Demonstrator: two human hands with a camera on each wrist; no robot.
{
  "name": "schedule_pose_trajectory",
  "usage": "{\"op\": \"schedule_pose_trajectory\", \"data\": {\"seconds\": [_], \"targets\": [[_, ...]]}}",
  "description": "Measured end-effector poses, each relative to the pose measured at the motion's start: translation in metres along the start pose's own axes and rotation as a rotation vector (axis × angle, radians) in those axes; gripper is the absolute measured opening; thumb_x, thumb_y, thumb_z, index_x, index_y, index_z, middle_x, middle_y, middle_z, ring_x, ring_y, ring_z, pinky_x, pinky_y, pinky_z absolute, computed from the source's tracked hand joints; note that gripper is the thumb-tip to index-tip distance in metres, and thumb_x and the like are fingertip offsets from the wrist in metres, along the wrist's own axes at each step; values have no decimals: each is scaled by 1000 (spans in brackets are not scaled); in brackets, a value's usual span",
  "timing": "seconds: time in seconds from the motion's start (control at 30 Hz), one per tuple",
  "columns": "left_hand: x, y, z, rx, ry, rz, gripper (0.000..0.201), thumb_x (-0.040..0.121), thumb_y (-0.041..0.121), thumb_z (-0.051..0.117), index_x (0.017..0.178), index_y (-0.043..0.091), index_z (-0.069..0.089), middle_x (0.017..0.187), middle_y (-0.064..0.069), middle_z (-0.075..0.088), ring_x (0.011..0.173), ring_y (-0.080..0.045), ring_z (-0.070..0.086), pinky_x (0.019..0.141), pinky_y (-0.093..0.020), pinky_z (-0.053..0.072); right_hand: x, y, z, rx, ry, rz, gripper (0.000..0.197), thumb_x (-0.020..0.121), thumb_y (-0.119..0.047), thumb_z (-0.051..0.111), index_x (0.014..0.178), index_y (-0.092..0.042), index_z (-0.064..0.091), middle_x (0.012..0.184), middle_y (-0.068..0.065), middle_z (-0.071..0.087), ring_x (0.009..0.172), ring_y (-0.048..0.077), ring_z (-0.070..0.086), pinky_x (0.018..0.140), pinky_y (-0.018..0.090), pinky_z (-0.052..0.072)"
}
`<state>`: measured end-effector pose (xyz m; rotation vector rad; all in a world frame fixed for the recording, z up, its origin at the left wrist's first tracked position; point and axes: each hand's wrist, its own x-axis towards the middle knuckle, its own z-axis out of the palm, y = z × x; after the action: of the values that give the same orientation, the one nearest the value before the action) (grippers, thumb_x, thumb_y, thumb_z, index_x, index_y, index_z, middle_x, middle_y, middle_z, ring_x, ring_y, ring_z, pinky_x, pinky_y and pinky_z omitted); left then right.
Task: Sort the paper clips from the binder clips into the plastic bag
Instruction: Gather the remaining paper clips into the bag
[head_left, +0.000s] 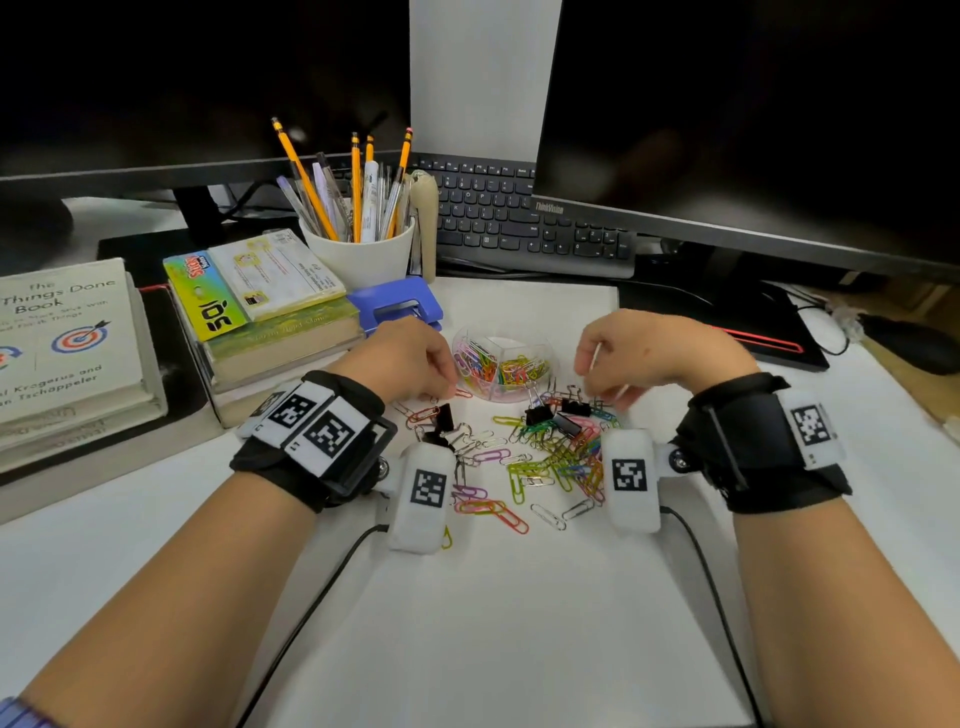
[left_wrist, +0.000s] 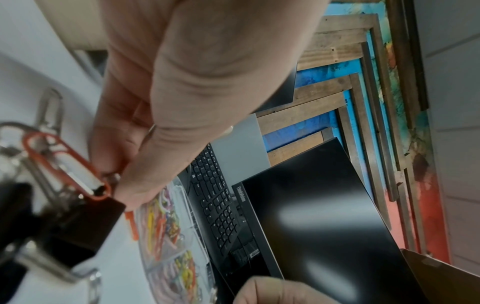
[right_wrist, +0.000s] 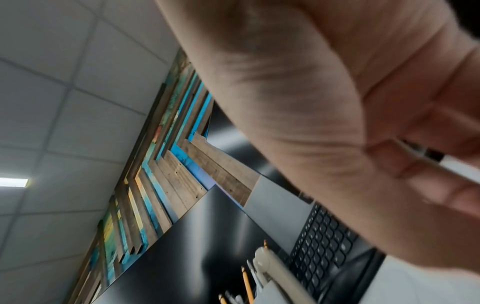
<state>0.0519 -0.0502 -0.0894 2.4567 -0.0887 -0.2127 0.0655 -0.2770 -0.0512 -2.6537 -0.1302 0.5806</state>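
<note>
While both hands hover over the clip pile, the clear container (head_left: 501, 364) w/ compartments of coloured clips sits at the centre of the white counter (head_left: 519, 623), just beyond the pile. Left hand (head_left: 410, 358) is just left of the container, fingers curled down and pinching sth small by an orange paper clip (left_wrist: 64, 162) at the pile's edge; can't tell exactly what it pinches. Right hand (head_left: 649, 353) is just right of the container, fingers bent, thumb and forefinger pinching a thin pale piece, prob. wire; blurred in the wrist view. Paper clips (head_left: 540, 462), many colours, lie scattered just in front of the container. Black binder clips (head_left: 550, 415) sit among them, near the container's front; another binder clip (head_left: 444, 415) lies front-left of the container. Pen cup (head_left: 358, 249), books, hole punch (head_left: 397, 306) stand behind-left of the container; keyboard (head_left: 519, 218) behind it.
</note>
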Motion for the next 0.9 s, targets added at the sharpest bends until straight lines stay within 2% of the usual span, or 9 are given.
{"op": "schedule_pose_trajectory", "data": {"seconds": [0.1, 0.2, 0.27, 0.37, 0.5, 0.6, 0.7, 0.77, 0.9], "targets": [[0, 0, 0, 13, -33, -10, 11, 81, 2, 68, 82, 13, 68, 68, 8, 61, 68, -10, 59, 80, -25, 53, -8, 5, -7, -79, -159, 127, 43, 68, -17, 84, 105, -18, 62, 98, 9, 70, 88, 24, 72, 83, 38, 59], [-2, 0, 0, 54, -26, 1, 11, 81, 1, 63, 88, 5, 71, 73, 2, 66, 70, -14, 60, 77, -26, 54, -16, -2, -5, -187, -268, 188, 60, 68, -24, 85, 120, -17, 55, 115, 14, 63, 101, 32, 68, 92, 45, 55], [-3, 0, 0, 73, -23, 1, 15, 80, 0, 60, 90, 4, 71, 82, -5, 72, 69, -13, 60, 74, -25, 53, -20, -10, 1, -256, -276, 177, 67, 69, -30, 84, 125, -18, 49, 115, 14, 65, 100, 32, 69, 94, 45, 53], [-3, 0, 1, 102, -18, -2, 17, 80, 1, 59, 91, 3, 72, 88, -8, 73, 70, -13, 59, 69, -22, 50, -19, -18, 9, -389, -212, 122, 69, 68, -41, 83, 124, -22, 47, 112, 7, 68, 96, 22, 69, 91, 38, 53], [-3, 1, 0, 126, -22, 17, 15, 80, 8, 63, 92, 6, 72, 80, 1, 69, 69, -9, 58, 72, -24, 52, -16, -21, 14, -339, -212, 59, 54, 69, -35, 83, 112, -19, 54, 103, 4, 72, 76, 16, 66, 86, 30, 52], [-4, 1, -3, 135, -63, 29, 13, 78, 14, 70, 91, 14, 71, 75, 11, 60, 71, -7, 55, 69, -22, 48, -15, -21, 14, -321, -169, -9, 42, 72, -30, 81, 107, -23, 58, 86, -9, 59, 70, 9, 58, 67, 22, 45], [-5, 0, -5, 135, -88, 43, 14, 75, 17, 76, 87, 20, 70, 76, 12, 58, 69, -4, 52, 59, -16, 40, -9, -19, 15, -324, -128, -56, 34, 72, -25, 80, 102, -20, 65, 79, -8, 58, 77, 15, 58, 78, 32, 50], [-5, 0, -4, 108, -75, 46, 11, 75, 17, 77, 84, 18, 70, 76, 11, 60, 69, -4, 52, 60, -14, 40, -6, -17, 15, -310, -96, -76, 30, 73, -21, 77, 102, -18, 68, 84, -3, 66, 78, 18, 62, 87, 36, 53], [-5, 1, -3, 133, -72, 78, 8, 78, 15, 74, 85, 13, 71, 78, 8, 64, 68, -3, 53, 58, -11, 39, -4, -14, 14, -283, -30, -134, 17, 77, -15, 73, 94, -14, 71, 99, 7, 72, 65, 13, 61, 75, 31, 54]]}}
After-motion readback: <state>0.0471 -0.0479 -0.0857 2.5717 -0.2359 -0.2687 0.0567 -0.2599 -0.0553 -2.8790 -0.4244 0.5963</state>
